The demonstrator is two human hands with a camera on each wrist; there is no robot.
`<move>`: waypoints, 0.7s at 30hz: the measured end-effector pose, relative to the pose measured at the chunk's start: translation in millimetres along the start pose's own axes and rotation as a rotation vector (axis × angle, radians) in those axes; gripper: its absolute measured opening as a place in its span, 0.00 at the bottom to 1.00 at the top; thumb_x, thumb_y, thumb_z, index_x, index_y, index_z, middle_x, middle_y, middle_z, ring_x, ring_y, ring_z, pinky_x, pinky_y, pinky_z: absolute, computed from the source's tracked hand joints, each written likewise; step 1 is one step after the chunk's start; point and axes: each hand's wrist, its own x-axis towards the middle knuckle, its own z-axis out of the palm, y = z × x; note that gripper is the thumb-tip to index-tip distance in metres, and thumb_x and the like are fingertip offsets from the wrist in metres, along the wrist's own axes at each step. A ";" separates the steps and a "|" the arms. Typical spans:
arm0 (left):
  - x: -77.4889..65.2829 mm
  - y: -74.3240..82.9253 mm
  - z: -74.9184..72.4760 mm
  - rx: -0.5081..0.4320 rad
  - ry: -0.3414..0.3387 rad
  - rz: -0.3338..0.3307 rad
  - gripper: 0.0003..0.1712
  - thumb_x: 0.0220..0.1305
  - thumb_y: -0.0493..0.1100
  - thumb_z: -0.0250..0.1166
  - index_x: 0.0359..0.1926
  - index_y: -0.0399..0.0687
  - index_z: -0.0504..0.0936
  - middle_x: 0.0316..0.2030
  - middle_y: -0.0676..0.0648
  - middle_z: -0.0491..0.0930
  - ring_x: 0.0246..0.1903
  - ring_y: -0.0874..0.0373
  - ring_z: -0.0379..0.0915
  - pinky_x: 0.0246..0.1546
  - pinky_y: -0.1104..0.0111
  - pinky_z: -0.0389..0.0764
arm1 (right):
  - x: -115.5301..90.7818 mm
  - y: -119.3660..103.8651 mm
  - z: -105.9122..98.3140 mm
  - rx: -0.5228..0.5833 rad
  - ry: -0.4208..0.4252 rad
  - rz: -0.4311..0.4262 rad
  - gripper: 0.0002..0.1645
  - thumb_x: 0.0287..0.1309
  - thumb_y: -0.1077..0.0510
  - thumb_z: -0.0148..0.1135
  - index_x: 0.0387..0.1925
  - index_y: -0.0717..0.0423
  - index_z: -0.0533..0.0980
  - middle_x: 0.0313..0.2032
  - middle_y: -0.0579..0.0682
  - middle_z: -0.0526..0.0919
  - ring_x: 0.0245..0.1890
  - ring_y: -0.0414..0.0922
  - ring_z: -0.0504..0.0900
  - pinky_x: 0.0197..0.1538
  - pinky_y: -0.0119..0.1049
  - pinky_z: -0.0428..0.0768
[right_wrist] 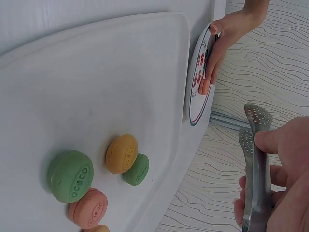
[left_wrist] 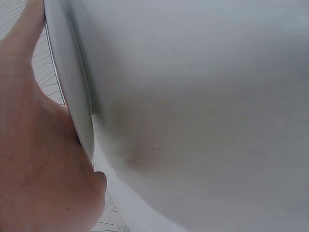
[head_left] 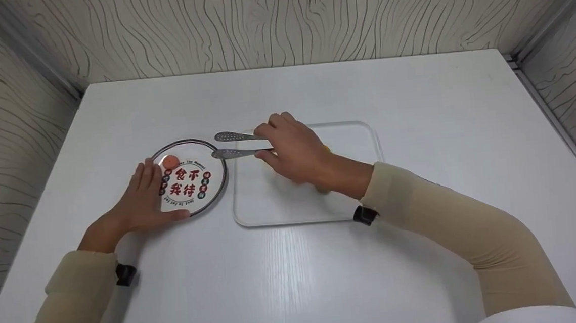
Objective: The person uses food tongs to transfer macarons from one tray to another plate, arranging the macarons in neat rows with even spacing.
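Though one macaron (head_left: pixel 170 162) on plate (head_left: pixel 188 182), five others (right_wrist: pixel 121 153) visible on tray (right_wrist: pixel 116 92)

yellow macaron (head_left: pixel 327 149) mostly behind right hand (head_left: pixel 298 148), tongs (right_wrist: pixel 258 188) cropped

Metal tongs (right_wrist: pixel 262 183) have a dull sheen. Toward the left edge of the smooth, faintly glossy table (head_left: pixel 296 272), the plate (head_left: pixel 212 197) shines like glazed ceramic; the tray (head_left: pixel 271 208) looks like smooth plastic, the macarons (right_wrist: pixel 71 176) matt, the sleeves (head_left: pixel 449 216) cloth.
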 end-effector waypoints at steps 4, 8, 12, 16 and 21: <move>0.3 -1.5 0.3 0.011 -0.003 -0.003 0.78 0.56 0.77 0.64 0.75 0.21 0.32 0.76 0.25 0.23 0.76 0.29 0.17 0.74 0.38 0.35 | -6.3 5.3 -3.9 0.018 0.010 0.001 0.22 0.69 0.50 0.65 0.59 0.55 0.78 0.43 0.51 0.78 0.43 0.47 0.72 0.43 0.38 0.75; -1.0 -1.4 1.1 -0.013 0.002 0.003 0.78 0.56 0.75 0.65 0.75 0.21 0.33 0.76 0.25 0.23 0.76 0.29 0.17 0.73 0.37 0.36 | -13.0 12.4 -6.4 0.027 0.009 -0.007 0.22 0.69 0.51 0.66 0.59 0.57 0.78 0.43 0.52 0.79 0.43 0.48 0.72 0.42 0.39 0.76; -1.3 -0.5 0.6 -0.019 -0.002 0.003 0.77 0.56 0.75 0.65 0.75 0.21 0.33 0.76 0.25 0.23 0.76 0.29 0.16 0.73 0.37 0.35 | -20.8 21.6 -8.0 0.041 0.008 0.008 0.22 0.68 0.51 0.67 0.58 0.57 0.79 0.44 0.52 0.79 0.43 0.48 0.72 0.42 0.39 0.76; -0.2 -0.3 0.1 -0.006 -0.007 -0.001 0.78 0.56 0.76 0.64 0.75 0.21 0.32 0.76 0.25 0.22 0.75 0.29 0.16 0.73 0.37 0.34 | -29.3 33.1 -6.8 0.051 0.012 0.031 0.22 0.68 0.51 0.67 0.58 0.57 0.79 0.45 0.55 0.80 0.44 0.49 0.73 0.43 0.40 0.77; 0.1 -1.3 0.7 -0.002 -0.008 -0.003 0.78 0.56 0.76 0.64 0.75 0.21 0.32 0.76 0.25 0.22 0.75 0.29 0.16 0.73 0.38 0.34 | -38.4 47.3 -3.6 0.052 0.014 0.061 0.22 0.68 0.51 0.67 0.58 0.57 0.79 0.46 0.55 0.80 0.45 0.49 0.74 0.44 0.41 0.78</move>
